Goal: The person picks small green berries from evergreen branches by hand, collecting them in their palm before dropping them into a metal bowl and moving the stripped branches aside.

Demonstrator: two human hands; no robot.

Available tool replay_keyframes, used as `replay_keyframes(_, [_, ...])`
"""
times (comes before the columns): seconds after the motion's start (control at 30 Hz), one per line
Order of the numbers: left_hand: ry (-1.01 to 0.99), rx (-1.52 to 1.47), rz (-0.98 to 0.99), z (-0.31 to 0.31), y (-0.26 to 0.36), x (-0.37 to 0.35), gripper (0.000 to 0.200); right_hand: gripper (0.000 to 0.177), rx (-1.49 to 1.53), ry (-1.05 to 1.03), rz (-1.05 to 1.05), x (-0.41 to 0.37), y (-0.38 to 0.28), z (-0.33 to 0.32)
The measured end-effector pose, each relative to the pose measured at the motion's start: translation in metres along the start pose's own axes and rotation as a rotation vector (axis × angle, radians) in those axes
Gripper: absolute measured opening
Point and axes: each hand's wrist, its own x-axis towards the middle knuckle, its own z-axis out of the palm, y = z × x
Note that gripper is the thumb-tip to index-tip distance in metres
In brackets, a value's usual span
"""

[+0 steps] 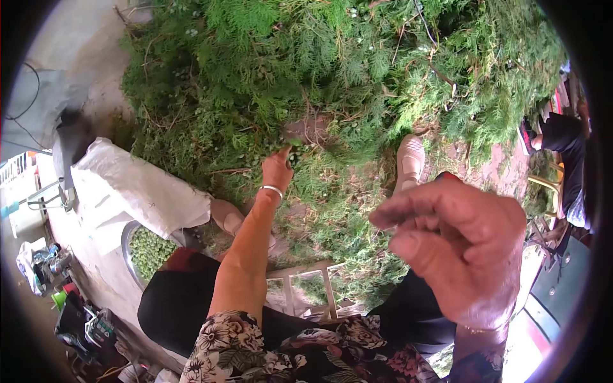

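My left hand [278, 168], with a pale bangle at the wrist, reaches down to the heap of green conifer branches [255, 89]. Its fingers are closed at the tips on a small green sprig [295, 146]; the exact grip is partly hidden. Close to the camera, my right hand [456, 239] is raised on the right. Its fingers curl loosely, and a gap shows between the thumb and the forefinger. I see nothing between them, though the palm is largely hidden.
A metal basin [129, 252] of small green cones [150, 252] stands left of my knee, beside a white sack [140, 185]. A slatted frame [310, 287] lies between my legs. Loose sprigs [357, 223] cover the floor. Another person's leg [565, 140] shows at far right.
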Motion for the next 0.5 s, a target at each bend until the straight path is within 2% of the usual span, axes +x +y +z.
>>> replay_keyframes(0.03, [0.038,-0.066,0.063,-0.001,0.005,0.006,0.041,0.030,0.100,0.061,0.113,-0.004,-0.002,0.004])
replay_keyframes(0.07, [0.079,-0.132,0.125,-0.003,0.011,0.012,0.041,0.030,0.097,0.063,0.113,-0.005,-0.005,0.000])
replay_keyframes(0.1, [-0.019,-0.125,0.082,-0.006,0.019,0.015,0.042,0.032,0.039,0.013,0.125,-0.004,-0.009,-0.005])
replay_keyframes(0.13, [-0.017,-0.129,0.085,-0.004,0.028,0.017,0.042,0.034,-0.020,-0.035,0.138,-0.004,-0.011,-0.008])
replay_keyframes(0.17, [0.002,0.017,0.121,0.001,0.037,0.016,0.048,0.039,-0.005,0.021,0.156,-0.005,-0.009,-0.006])
replay_keyframes(0.23, [0.009,0.207,0.150,0.016,0.046,0.010,0.055,0.039,-0.003,0.037,0.168,-0.005,-0.008,-0.006])
replay_keyframes(0.27, [0.006,0.198,0.150,0.027,0.043,0.005,0.055,0.038,0.006,0.049,0.183,-0.005,-0.007,-0.006])
replay_keyframes(0.33, [0.174,0.200,0.109,0.042,0.036,-0.009,0.051,0.035,0.012,0.038,0.165,-0.005,-0.001,-0.008])
replay_keyframes(0.4, [0.152,0.234,0.062,0.048,0.025,-0.029,0.048,0.032,0.007,-0.001,0.101,-0.004,0.003,-0.012])
replay_keyframes(0.5, [0.190,0.232,0.159,0.056,0.000,-0.048,0.039,0.031,-0.020,-0.005,0.053,-0.005,0.011,-0.011])
